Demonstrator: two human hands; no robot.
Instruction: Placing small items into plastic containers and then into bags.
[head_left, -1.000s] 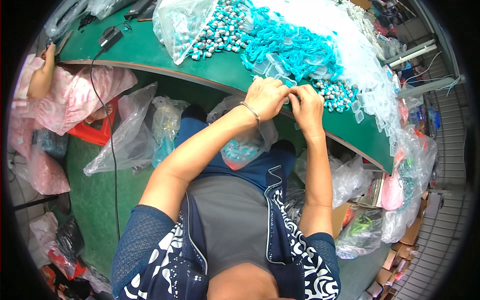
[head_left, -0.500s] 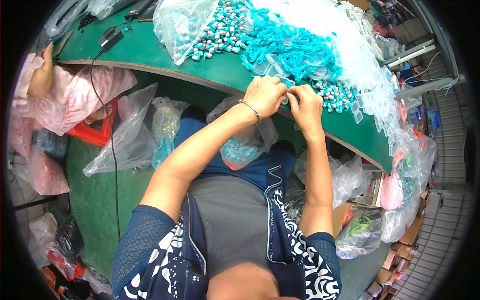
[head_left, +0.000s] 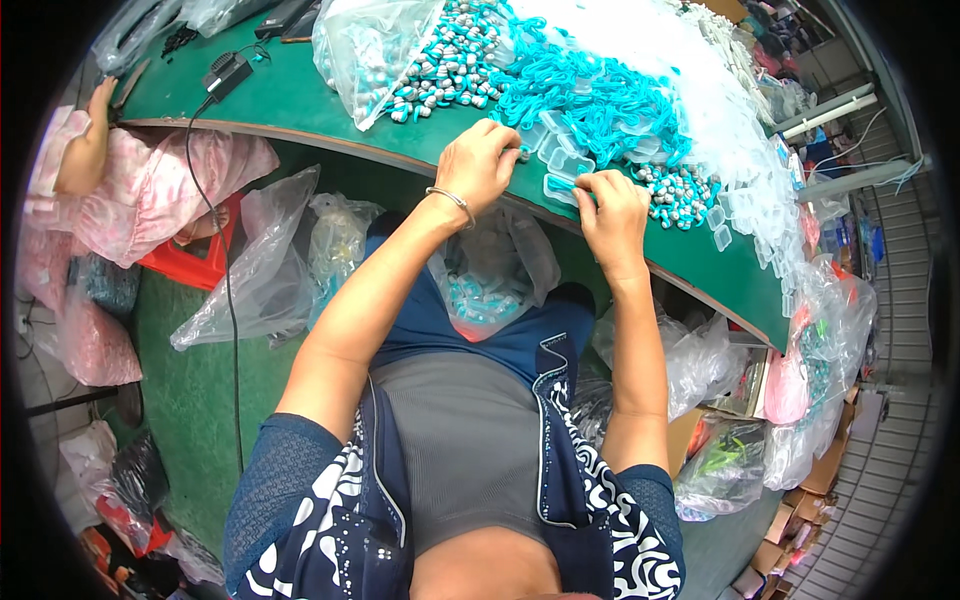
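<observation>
My left hand is closed in a pinch above the table's near edge, with a small grey-and-teal plug at its fingertips. To its right, my right hand grips a small clear plastic case by its side, thumb and forefinger pressed together. Something teal shows inside this case. Other clear cases lie just beyond it. Past both hands is a heap of teal cords, flanked by grey-and-teal plugs on the left and more plugs on the right.
Clear plastic cases are heaped along the right of the green table. An open clear bag with teal-filled cases rests in my lap. A black cable hangs off the table at left, near another person's arm.
My hands have come apart: the left moved to the left and slightly away from me, while the right stayed almost in place. The clear case by the right hand shows more now.
</observation>
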